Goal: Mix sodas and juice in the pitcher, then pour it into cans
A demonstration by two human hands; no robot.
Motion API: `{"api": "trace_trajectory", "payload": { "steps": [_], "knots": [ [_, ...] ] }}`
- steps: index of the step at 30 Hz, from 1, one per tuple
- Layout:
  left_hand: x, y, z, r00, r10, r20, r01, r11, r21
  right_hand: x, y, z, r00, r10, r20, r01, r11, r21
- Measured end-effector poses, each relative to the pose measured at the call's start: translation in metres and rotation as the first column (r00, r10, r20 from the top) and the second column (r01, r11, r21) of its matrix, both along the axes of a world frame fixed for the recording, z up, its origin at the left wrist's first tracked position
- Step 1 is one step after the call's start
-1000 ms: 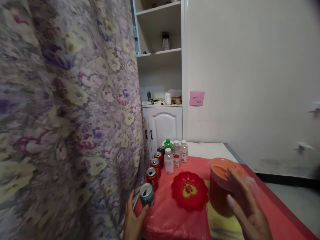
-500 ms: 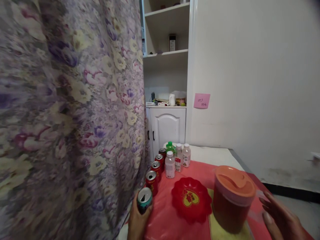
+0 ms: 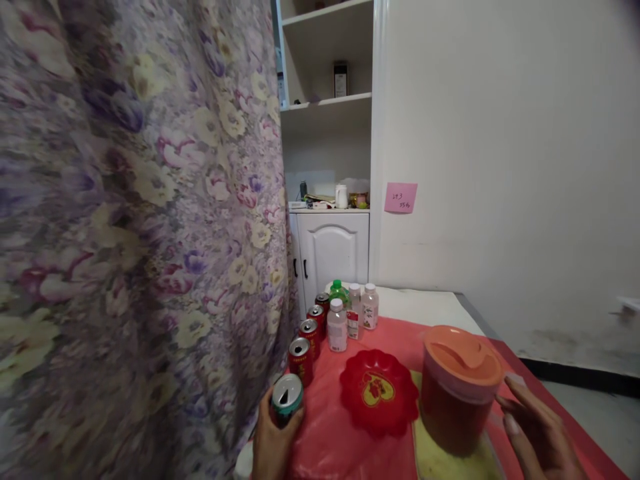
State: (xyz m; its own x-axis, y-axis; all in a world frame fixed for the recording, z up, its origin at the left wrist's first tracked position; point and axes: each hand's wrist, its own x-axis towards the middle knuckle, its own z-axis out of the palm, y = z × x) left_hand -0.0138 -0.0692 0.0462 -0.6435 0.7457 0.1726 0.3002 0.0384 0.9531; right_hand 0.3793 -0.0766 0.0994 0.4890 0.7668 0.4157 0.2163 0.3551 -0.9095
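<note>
My left hand (image 3: 277,433) is wrapped round a teal can (image 3: 287,399) with an opened silver top, standing at the near left of the red-covered table. Behind it, several red cans (image 3: 301,361) run in a row away from me. A round tub with an orange lid (image 3: 463,357) stands at the right on a yellow cloth (image 3: 435,457). Just right of the tub is my right hand (image 3: 543,427), fingers apart, close to its pale handle; whether they touch is unclear. Between the hands lies a red scalloped plate (image 3: 350,400) with a yellow heart design.
Clear plastic bottles with white caps (image 3: 337,327) and a green-capped bottle (image 3: 338,290) stand beside the can row. A floral curtain (image 3: 150,253) hangs along the left table edge. At the back are a white cabinet (image 3: 335,250) and a wall with a pink note (image 3: 401,198).
My right hand has moved left, closer to the tub. The left hand stays round the teal can. The whole view has shifted slightly.
</note>
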Motion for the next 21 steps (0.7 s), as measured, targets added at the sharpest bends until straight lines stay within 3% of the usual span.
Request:
{"api": "trace_trajectory", "payload": {
  "steps": [8, 21],
  "knots": [
    [0.041, -0.022, 0.025, 0.998, -0.034, -0.053, 0.034, 0.999, 0.002, 0.006, 0.001, -0.002, 0.998, -0.019, 0.056, 0.02, 1.0, -0.01],
    [0.077, -0.019, 0.038, 0.986, -0.138, -0.09, 0.143, 0.989, 0.046, 0.017, 0.002, -0.005, 0.998, -0.059, -0.007, 0.059, 0.998, -0.031]
  ]
}}
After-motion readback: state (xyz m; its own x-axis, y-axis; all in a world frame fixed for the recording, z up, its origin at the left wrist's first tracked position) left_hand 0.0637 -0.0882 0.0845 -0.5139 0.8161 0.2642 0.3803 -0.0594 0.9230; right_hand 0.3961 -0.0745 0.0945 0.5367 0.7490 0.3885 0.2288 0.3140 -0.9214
